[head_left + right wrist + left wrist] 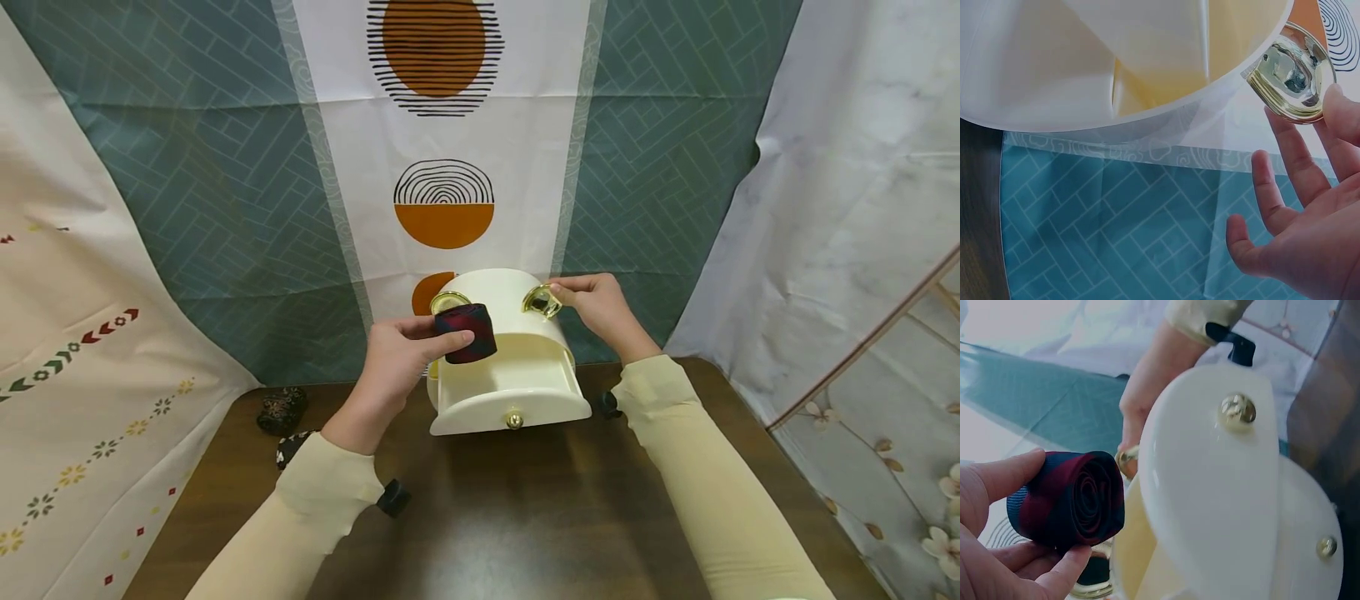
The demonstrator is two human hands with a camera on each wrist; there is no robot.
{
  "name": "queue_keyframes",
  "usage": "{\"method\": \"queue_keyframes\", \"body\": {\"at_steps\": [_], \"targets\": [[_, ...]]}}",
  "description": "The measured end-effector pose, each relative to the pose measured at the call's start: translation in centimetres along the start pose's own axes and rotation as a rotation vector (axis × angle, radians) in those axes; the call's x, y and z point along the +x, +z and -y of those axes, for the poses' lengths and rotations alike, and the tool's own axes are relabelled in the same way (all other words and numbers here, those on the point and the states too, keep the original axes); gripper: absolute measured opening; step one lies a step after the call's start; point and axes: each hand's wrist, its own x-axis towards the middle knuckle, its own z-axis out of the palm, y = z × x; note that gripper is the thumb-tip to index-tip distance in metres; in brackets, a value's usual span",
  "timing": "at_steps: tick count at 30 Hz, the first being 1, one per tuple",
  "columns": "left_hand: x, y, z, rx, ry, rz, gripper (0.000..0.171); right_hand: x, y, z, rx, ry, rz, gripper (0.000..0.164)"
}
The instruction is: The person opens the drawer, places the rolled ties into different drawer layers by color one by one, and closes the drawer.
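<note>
My left hand [392, 367] holds a rolled-up necktie [468, 335] between thumb and fingers, in front of and above a pulled-out drawer [474, 412]. The tie is dark blue and dark red, and its spiral end [1090, 499] shows in the left wrist view. The drawer belongs to a glossy cream box [501, 287] with a rounded top and two gold ear-like discs. With thumb and fingertips, my right hand [600, 307] pinches the right gold disc [542, 302]; its other fingers spread apart. The left gold disc [450, 300] is partly hidden behind the tie.
Two dark patterned objects [282, 410] lie on the brown table [517, 517] at the left, one partly behind my left sleeve. A round gold knob [514, 421] sticks out of the drawer front. Patterned cloth [660, 192] hangs behind and at both sides.
</note>
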Motion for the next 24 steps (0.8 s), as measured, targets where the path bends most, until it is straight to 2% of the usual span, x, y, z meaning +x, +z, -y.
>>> {"method": "queue_keyframes", "body": {"at_steps": [6, 15, 24], "targets": [[-0.1, 1.3, 0.1, 0.035, -0.057, 0.043, 0.051, -0.1, 0.1, 0.0, 0.004, 0.003, -0.004, 0.035], [0.4, 3.1, 0.6, 0.072, -0.072, 0.085, 0.043, -0.1, 0.0, 0.2, 0.008, -0.019, -0.020, 0.035], [0.4, 4.0, 1.2, 0.050, -0.131, 0.093, 0.054, 0.1, 0.1, -0.1, 0.014, -0.016, -0.021, 0.034]]}}
